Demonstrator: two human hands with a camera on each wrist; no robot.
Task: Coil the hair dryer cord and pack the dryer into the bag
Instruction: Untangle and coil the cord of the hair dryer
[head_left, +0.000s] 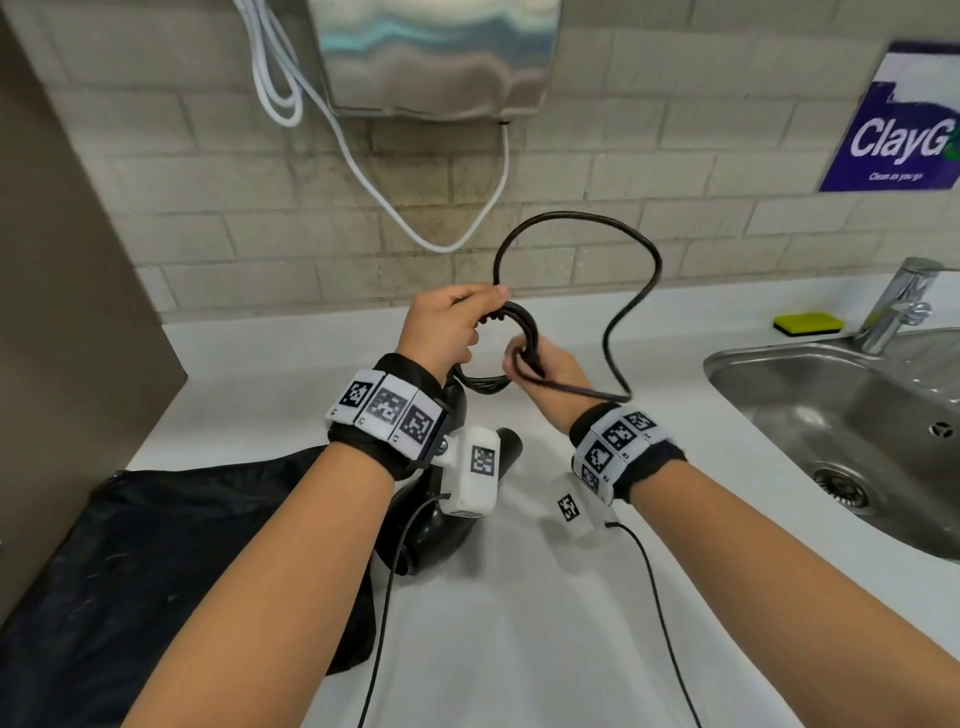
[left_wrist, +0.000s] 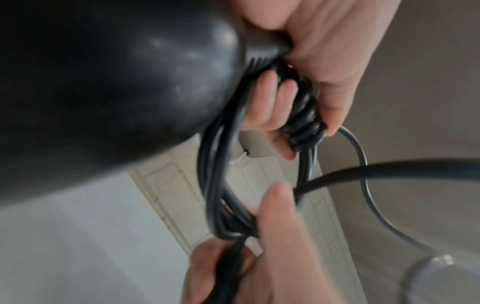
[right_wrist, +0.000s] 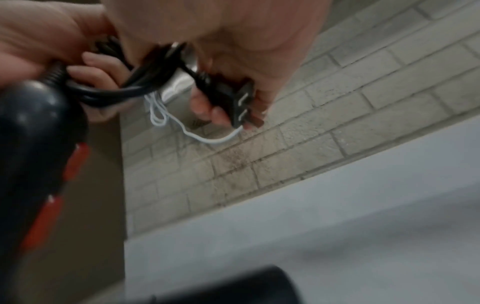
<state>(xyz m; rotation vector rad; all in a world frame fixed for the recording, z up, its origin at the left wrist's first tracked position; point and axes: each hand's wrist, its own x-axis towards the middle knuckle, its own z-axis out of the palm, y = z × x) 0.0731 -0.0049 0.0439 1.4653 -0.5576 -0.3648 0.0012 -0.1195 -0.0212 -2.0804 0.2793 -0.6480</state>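
Observation:
My left hand (head_left: 467, 317) grips a small coil of the black cord (head_left: 519, 332) at its top, several turns bunched under the fingers (left_wrist: 283, 96). My right hand (head_left: 530, 364) holds the coil's right side with the plug (right_wrist: 237, 102) in its fingers. A loose loop of cord (head_left: 576, 218) arches up behind both hands. Below my left wrist the black hair dryer (head_left: 431, 530) hangs by its handle; red buttons (right_wrist: 75, 162) show on it. Whether it touches the counter I cannot tell. The black bag (head_left: 156, 545) lies flat on the counter at the lower left.
A steel sink (head_left: 769, 364) with a tap (head_left: 898, 306) and a yellow-green sponge (head_left: 808, 323) is to the right. On the brick wall hang a metal dispenser (head_left: 436, 57), a white cable (head_left: 363, 171) and a blue sign (head_left: 898, 124). A brown panel (head_left: 62, 312) bounds the left.

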